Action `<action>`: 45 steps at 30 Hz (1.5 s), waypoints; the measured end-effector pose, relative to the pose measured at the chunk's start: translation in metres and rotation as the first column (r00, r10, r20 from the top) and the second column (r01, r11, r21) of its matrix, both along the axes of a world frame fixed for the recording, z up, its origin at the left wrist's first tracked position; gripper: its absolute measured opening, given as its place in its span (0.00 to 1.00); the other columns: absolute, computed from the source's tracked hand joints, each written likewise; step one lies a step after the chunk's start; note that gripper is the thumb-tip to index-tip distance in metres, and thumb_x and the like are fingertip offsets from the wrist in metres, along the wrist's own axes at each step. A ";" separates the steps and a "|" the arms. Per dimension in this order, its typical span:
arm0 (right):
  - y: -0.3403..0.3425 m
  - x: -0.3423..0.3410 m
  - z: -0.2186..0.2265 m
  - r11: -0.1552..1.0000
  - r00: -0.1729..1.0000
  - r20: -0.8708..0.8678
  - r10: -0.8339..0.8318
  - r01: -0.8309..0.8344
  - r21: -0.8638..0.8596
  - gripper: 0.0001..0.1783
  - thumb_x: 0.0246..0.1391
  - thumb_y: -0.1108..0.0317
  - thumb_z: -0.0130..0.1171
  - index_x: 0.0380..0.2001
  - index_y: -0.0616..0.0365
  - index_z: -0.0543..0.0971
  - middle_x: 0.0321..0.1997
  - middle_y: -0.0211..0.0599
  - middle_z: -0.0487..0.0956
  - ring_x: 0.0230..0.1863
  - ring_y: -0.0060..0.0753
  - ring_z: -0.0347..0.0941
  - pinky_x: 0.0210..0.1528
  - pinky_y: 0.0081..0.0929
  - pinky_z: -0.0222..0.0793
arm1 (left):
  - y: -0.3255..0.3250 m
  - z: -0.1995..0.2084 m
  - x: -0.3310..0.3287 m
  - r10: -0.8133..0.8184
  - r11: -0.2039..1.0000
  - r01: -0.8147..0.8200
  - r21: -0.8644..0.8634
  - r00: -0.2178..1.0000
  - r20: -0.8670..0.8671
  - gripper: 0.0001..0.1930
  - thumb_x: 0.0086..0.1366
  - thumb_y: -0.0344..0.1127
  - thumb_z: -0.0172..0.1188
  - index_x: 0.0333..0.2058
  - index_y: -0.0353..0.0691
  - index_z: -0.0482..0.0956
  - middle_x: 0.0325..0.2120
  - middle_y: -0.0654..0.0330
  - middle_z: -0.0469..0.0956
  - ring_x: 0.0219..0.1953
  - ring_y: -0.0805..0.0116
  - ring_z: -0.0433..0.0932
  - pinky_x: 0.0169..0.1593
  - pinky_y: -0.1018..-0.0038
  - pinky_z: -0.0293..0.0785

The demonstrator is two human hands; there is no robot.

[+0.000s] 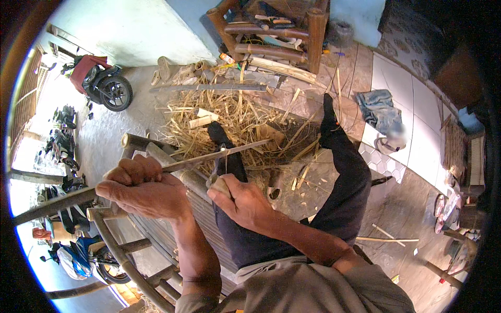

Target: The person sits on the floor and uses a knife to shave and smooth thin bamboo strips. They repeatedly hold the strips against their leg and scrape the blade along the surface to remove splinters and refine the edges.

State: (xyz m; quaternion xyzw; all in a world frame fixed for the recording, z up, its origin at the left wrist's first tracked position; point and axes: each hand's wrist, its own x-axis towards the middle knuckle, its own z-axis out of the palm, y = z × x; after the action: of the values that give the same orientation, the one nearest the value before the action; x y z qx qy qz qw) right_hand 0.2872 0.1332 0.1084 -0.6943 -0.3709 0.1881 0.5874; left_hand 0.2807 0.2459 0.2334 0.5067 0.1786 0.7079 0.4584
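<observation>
My left hand (pixel 143 185) is wrapped round a long bamboo strip (pixel 201 159). The strip runs from the far left, through the fist, to a thin tip above the shavings. Lower and to the right, my right hand (pixel 240 202) is closed on the handle of a knife (pixel 224 163). Its narrow blade points away from me and meets the strip or lies just beside it; I cannot tell which. Much of the handle is hidden by my fingers. Beneath both hands are a bamboo bench (pixel 203 214) and my dark-trousered legs (pixel 342 193).
Curled bamboo shavings (pixel 209 115) pile up around my foot. A bamboo rack (pixel 271 32) with tools stands at the far wall. Folded jeans (pixel 380 110) lie on tiles at the right. Motorbikes are parked at the left, the nearest one (pixel 99 81) under a red cloth.
</observation>
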 end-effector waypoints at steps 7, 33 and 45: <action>0.007 0.000 -0.010 0.999 0.996 0.087 -0.036 0.034 0.023 0.23 0.59 0.52 0.58 0.42 0.62 0.70 0.29 0.53 0.79 0.29 0.57 0.79 0.29 0.45 0.75 | 0.014 0.005 0.003 0.044 0.998 -0.041 0.039 0.995 -0.090 0.29 0.71 0.63 0.40 0.19 0.49 0.49 0.12 0.71 0.45 0.14 0.80 0.45 0.17 0.79 0.40; 0.024 0.048 -0.123 0.963 0.986 0.166 -0.028 0.071 -0.258 0.24 0.61 0.48 0.53 0.38 0.64 0.73 0.25 0.54 0.79 0.29 0.53 0.79 0.32 0.47 0.76 | 0.050 0.005 0.015 0.252 0.967 -0.256 -0.001 0.955 -0.153 0.28 0.71 0.63 0.40 0.18 0.50 0.52 0.14 0.71 0.47 0.15 0.79 0.44 0.18 0.78 0.41; 0.028 0.075 -0.242 0.877 0.989 0.140 -0.038 0.100 -0.469 0.32 0.62 0.41 0.47 0.36 0.66 0.73 0.16 0.50 0.74 0.17 0.48 0.75 0.20 0.42 0.72 | 0.121 -0.002 0.007 0.147 0.989 -0.145 0.028 0.977 -0.156 0.23 0.71 0.51 0.45 0.19 0.50 0.53 0.13 0.69 0.47 0.15 0.77 0.45 0.19 0.76 0.42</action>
State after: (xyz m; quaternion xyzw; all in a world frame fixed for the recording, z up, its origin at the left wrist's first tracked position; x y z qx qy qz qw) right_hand 0.3623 0.1611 -0.1336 -0.8404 -0.3248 0.2076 0.3810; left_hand 0.2875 0.3674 0.2318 0.5504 0.2454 0.6988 0.3855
